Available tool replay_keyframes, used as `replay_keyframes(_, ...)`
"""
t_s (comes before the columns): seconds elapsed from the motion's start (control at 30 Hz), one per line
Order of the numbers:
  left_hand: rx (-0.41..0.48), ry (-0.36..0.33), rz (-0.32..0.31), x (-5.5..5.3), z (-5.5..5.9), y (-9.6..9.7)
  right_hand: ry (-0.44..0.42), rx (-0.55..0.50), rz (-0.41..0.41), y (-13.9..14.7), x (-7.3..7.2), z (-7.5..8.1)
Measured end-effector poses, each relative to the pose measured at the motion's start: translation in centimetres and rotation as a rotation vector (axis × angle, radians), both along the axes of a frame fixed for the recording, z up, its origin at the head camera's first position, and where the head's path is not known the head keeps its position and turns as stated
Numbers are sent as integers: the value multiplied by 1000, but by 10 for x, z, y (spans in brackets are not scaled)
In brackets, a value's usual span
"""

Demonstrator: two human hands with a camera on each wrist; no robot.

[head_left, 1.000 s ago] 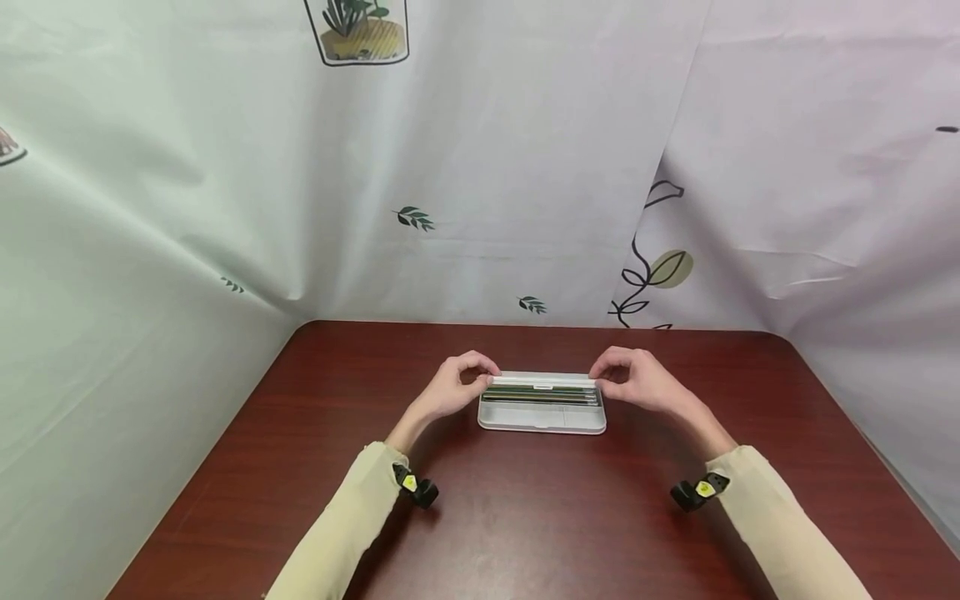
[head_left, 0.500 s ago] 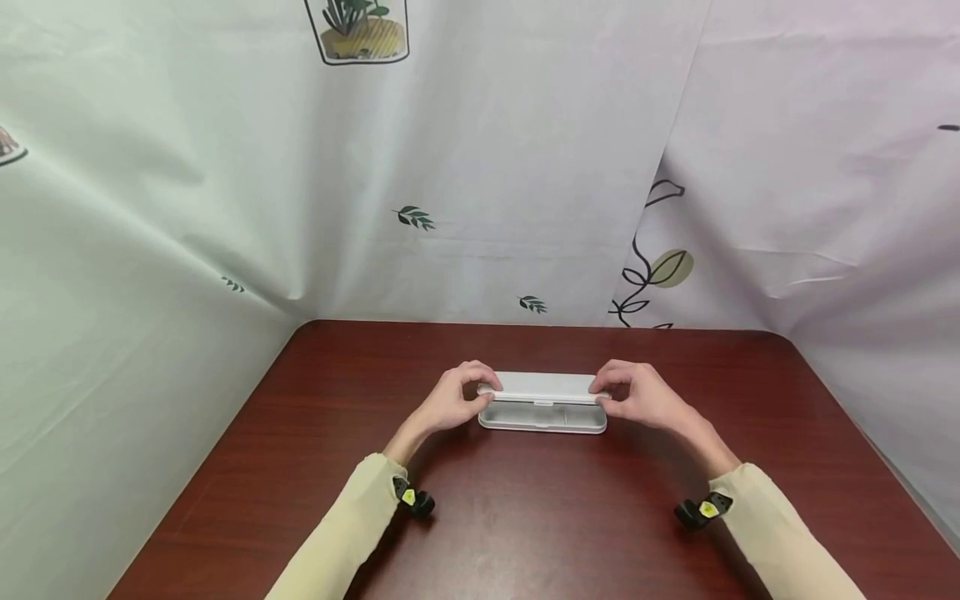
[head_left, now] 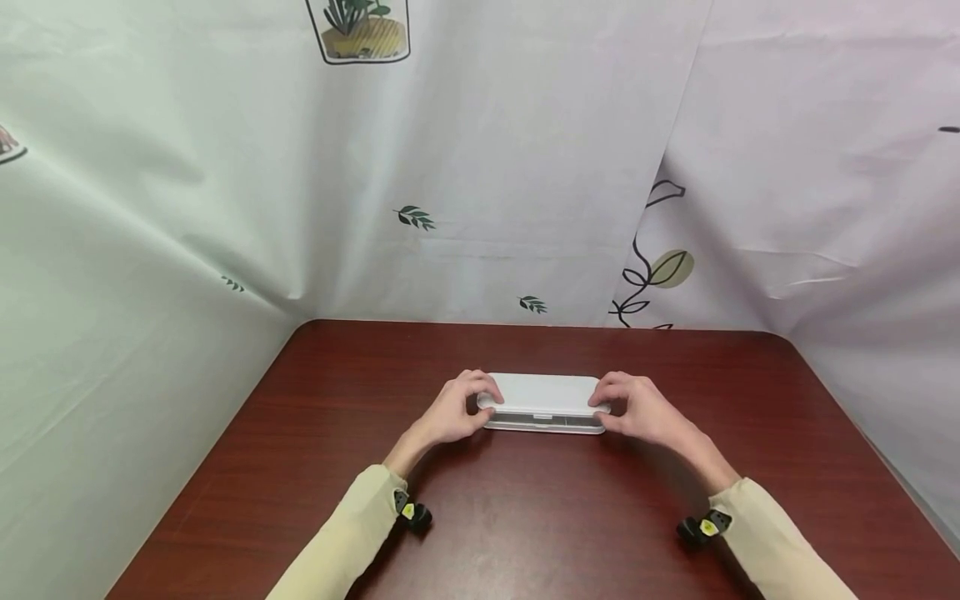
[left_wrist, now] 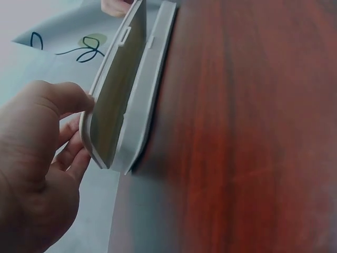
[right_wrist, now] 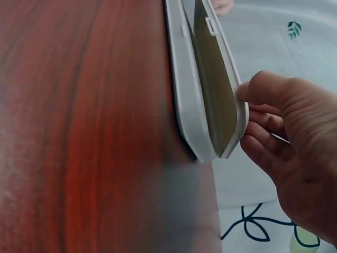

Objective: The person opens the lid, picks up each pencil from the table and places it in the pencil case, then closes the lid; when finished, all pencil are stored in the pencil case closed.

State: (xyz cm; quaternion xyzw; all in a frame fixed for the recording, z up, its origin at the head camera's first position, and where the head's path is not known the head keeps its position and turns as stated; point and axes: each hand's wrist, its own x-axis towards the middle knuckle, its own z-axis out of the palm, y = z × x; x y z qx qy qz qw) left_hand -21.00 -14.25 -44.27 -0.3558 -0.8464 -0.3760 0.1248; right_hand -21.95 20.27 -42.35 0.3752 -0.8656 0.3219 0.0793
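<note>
A slim white pencil case (head_left: 543, 429) lies lengthwise across the table, its hinged lid (head_left: 543, 392) tilted partway down over the base. My left hand (head_left: 453, 407) pinches the lid's left front corner between thumb and fingers. At the opposite corner, my right hand (head_left: 643, 408) grips the lid the same way. In the left wrist view the lid (left_wrist: 117, 89) stands at an angle to the base (left_wrist: 147, 95), with a small clasp on its edge. The right wrist view shows the thumb on the lid's rim (right_wrist: 239, 105) and the other fingers behind it. The case's contents are mostly hidden.
The dark red wooden table (head_left: 525, 517) has rounded far corners. A pale cloth (head_left: 510, 167) printed with leaves and plants hangs behind it and along both sides. A small black camera sits on each wrist, by the light yellow sleeves (head_left: 348, 521).
Both hands have come down and toward me with the lid, narrowing the opening. Green and dark pencil-like sticks seen in the case a second ago are now covered. The base has stayed put.
</note>
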Motion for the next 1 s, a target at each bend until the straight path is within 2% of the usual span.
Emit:
replay_keyframes(0.3,-14,26,5,7,-2,3,37,5,23,0,2,-7)
replay_keyframes(0.57,-46,50,3,8,-4,5,69,6,48,0,3,-11)
replay_keyframes(1.0,-64,53,5,7,-4,5,97,-7,49,-2,3,-12)
